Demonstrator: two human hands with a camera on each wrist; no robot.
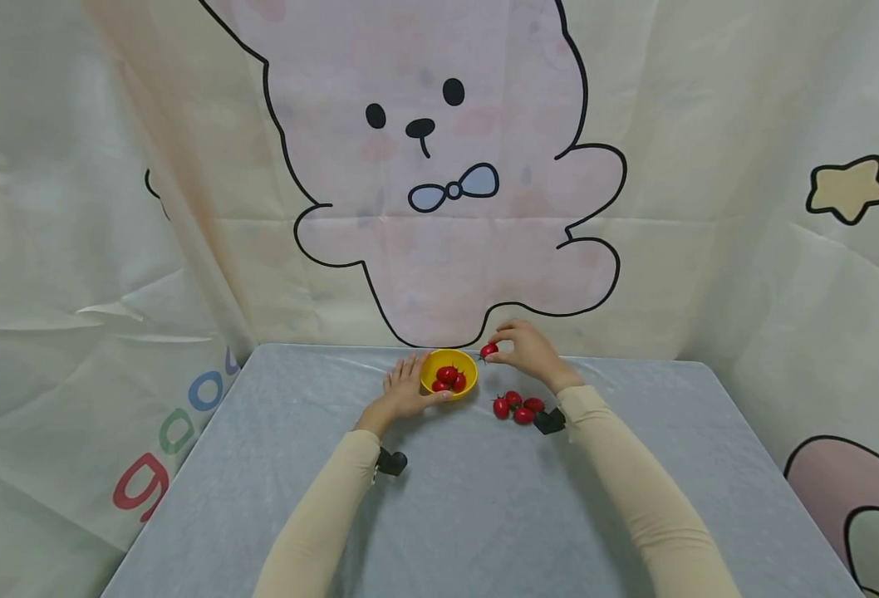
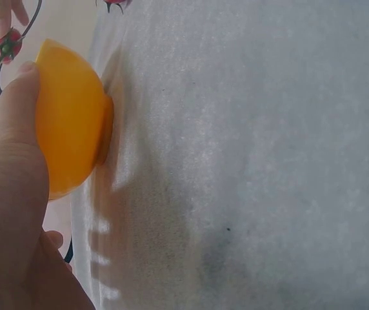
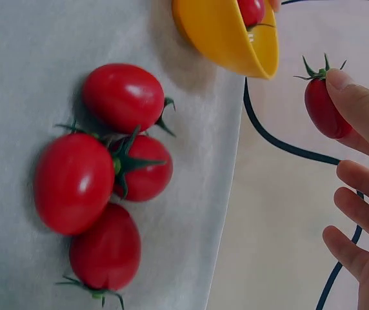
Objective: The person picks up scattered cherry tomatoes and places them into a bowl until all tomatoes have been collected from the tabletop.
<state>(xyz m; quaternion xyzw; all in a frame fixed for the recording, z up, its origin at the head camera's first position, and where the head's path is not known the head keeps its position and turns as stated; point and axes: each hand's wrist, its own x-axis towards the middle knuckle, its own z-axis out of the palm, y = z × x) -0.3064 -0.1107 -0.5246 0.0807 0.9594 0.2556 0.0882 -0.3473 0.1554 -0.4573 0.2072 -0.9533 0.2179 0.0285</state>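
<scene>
Between finger and thumb, my right hand (image 1: pixel 531 353) pinches a red cherry tomato (image 3: pixel 326 106) with a green calyx, held up just right of a yellow bowl (image 1: pixel 426 375). Its other fingers are spread apart in the right wrist view. The bowl stands near the table's far edge with several cherry tomatoes (image 1: pixel 447 375) inside. My left hand (image 1: pixel 404 392) rests against the bowl's left side, fingers straight, thumb (image 2: pixel 18 106) laid along the near side at the rim. Several more cherry tomatoes (image 3: pixel 75 184) lie in a cluster on the table, below my right hand.
A grey cloth covers the table (image 1: pixel 454 515). Right behind its far edge hangs a cream curtain (image 1: pixel 656 274) with a printed bear, and more curtain flanks both sides. Dark devices are strapped at the left wrist (image 1: pixel 391 462) and the right wrist (image 1: pixel 550 421).
</scene>
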